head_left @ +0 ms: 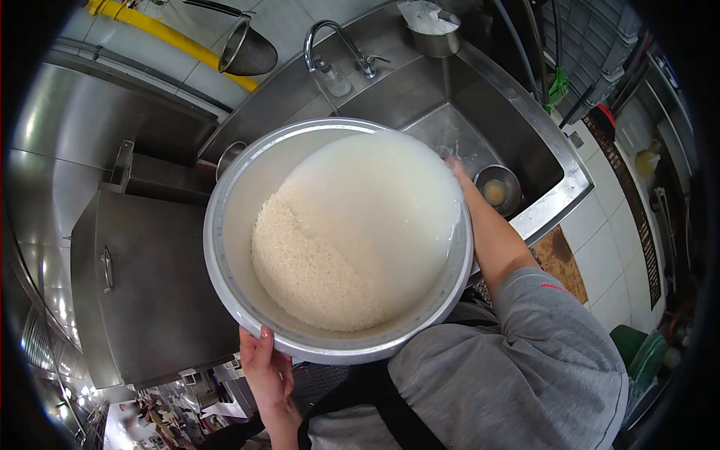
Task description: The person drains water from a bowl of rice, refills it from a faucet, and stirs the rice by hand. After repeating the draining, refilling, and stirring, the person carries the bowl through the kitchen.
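Note:
A large round metal pot (pixel 225 281) is tilted toward the sink, its far right side lower. Raw white rice (pixel 315 277) lies heaped on the near left of its inside. Cloudy white water (pixel 382 187) pools up to the rim on the right. My left hand (pixel 264 364) grips the rim at the near left, thumb on top and fingers underneath. At the right side of the pot, my right hand (pixel 456 171) holds the rim from outside; most of its fingers are hidden behind the pot.
A steel sink (pixel 510 105) lies beyond the pot, with a curved faucet (pixel 326 30) at its back. Inside it sits a small metal bowl (pixel 496 189). Another metal container (pixel 435 41) stands on the back corner. A steel lidded unit (pixel 157 277) is at left. A strainer (pixel 247 52) hangs above.

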Demonstrator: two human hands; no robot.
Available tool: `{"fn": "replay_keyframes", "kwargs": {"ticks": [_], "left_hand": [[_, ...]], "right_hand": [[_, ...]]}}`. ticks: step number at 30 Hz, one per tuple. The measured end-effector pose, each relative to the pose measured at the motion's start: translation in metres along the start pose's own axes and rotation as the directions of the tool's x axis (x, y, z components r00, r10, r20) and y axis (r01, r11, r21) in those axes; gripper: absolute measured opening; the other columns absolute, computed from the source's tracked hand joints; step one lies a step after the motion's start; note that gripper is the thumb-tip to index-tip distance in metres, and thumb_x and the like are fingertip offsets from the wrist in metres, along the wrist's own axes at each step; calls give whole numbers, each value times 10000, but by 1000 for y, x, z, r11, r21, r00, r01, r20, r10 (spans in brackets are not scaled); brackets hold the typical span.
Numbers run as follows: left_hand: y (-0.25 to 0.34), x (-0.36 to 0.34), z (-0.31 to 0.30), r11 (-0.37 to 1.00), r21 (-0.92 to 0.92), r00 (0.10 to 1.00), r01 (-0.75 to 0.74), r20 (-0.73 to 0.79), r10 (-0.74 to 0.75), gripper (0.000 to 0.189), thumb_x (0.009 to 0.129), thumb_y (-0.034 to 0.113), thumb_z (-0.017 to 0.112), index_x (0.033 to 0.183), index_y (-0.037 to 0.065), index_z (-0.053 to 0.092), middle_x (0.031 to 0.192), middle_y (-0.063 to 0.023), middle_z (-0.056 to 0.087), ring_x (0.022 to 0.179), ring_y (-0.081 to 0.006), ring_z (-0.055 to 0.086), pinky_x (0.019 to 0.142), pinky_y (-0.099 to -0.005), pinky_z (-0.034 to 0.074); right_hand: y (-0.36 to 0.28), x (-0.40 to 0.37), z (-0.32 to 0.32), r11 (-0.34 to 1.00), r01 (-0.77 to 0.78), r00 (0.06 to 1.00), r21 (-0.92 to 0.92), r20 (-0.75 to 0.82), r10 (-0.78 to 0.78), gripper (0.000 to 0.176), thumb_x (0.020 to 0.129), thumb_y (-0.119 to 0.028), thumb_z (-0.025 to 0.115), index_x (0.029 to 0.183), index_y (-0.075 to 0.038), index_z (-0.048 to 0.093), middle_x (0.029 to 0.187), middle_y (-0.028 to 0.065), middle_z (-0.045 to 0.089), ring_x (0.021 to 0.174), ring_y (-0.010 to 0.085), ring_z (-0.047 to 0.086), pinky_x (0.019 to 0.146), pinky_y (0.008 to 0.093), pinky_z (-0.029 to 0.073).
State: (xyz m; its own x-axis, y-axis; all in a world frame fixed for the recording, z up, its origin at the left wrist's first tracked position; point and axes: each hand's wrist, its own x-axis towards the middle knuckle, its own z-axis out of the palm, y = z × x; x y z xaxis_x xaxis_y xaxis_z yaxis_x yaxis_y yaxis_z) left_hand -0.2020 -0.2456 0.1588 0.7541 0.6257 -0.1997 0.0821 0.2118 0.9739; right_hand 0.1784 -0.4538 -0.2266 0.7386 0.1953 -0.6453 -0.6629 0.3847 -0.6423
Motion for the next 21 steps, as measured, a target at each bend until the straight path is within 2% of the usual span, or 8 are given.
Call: {"fn": "replay_keyframes", "kwargs": {"ticks": [3, 7, 9, 10, 12, 16, 18, 21], "left_hand": [[0, 0, -4, 999, 51, 999, 2, 32, -3, 446, 983, 154, 518, 1381, -11, 402, 1314, -143, 551, 1197, -240, 548, 1022, -392, 427], [2, 0, 2, 997, 72, 998, -15, 57, 11, 466, 974, 139, 523, 1393, -12, 388, 1326, -147, 542, 1203, -244, 544, 1024, -396, 425], [4, -1, 6, 997, 82, 997, -16, 82, 9, 493, 961, 139, 538, 1401, -12, 375, 1330, -149, 535, 1210, -248, 537, 1030, -397, 418], [4, -1, 6, 996, 84, 997, -15, 81, 9, 493, 961, 139, 538, 1401, -12, 375, 1330, -149, 535, 1210, -248, 537, 1030, -397, 418], [5, -1, 5, 994, 103, 996, -22, 91, 13, 513, 949, 145, 550, 1402, -14, 368, 1337, -151, 525, 1216, -254, 531, 1036, -396, 414], [6, -2, 6, 994, 105, 994, -28, 104, 17, 521, 940, 145, 554, 1401, -14, 367, 1341, -152, 518, 1223, -258, 525, 1038, -402, 412], [7, -3, 7, 994, 109, 994, -17, 109, 5, 527, 935, 145, 557, 1400, -15, 366, 1343, -156, 513, 1226, -263, 521, 1040, -409, 410], [8, -3, 11, 994, 110, 992, -23, 123, 9, 555, 928, 161, 566, 1406, -24, 355, 1357, -168, 502, 1242, -276, 509, 1049, -420, 401]], "right_hand": [[46, 89, -49, 950, -169, 967, 262, 232, 108, 464, 967, -405, 433, 1073, -6, 645, 984, 177, 675, 861, 293, 661, 752, 429, 537], [16, -6, -12, 948, 251, 967, -194, 12, -254, 275, 915, -247, 532, 971, -24, 684, 913, 98, 685, 751, 228, 636, 713, 385, 531], [37, 20, -24, 947, 229, 973, 225, -14, -232, 301, 932, -263, 498, 957, -27, 683, 917, 96, 676, 776, 216, 632, 702, 386, 523], [39, 33, -30, 947, 227, 973, 226, -14, -230, 301, 932, -263, 498, 957, -27, 683, 917, 96, 676, 776, 216, 632, 702, 386, 523], [33, 45, -32, 982, 105, 988, -156, 131, -85, 407, 974, -392, 439, 1116, -50, 610, 985, 120, 659, 855, 232, 644, 758, 394, 541], [40, 41, -37, 990, 140, 990, -31, 34, -139, 408, 974, -384, 432, 1112, -44, 610, 998, 119, 657, 848, 239, 643, 738, 403, 540], [56, 100, -53, 907, 148, 986, -394, -17, -168, 425, 975, -395, 423, 1097, -35, 613, 971, 127, 664, 820, 259, 651, 747, 420, 550], [65, 120, -68, 789, 267, 954, -553, 37, -297, 369, 924, -339, 469, 997, -24, 645, 907, 124, 683, 776, 240, 652, 715, 420, 533]]}}
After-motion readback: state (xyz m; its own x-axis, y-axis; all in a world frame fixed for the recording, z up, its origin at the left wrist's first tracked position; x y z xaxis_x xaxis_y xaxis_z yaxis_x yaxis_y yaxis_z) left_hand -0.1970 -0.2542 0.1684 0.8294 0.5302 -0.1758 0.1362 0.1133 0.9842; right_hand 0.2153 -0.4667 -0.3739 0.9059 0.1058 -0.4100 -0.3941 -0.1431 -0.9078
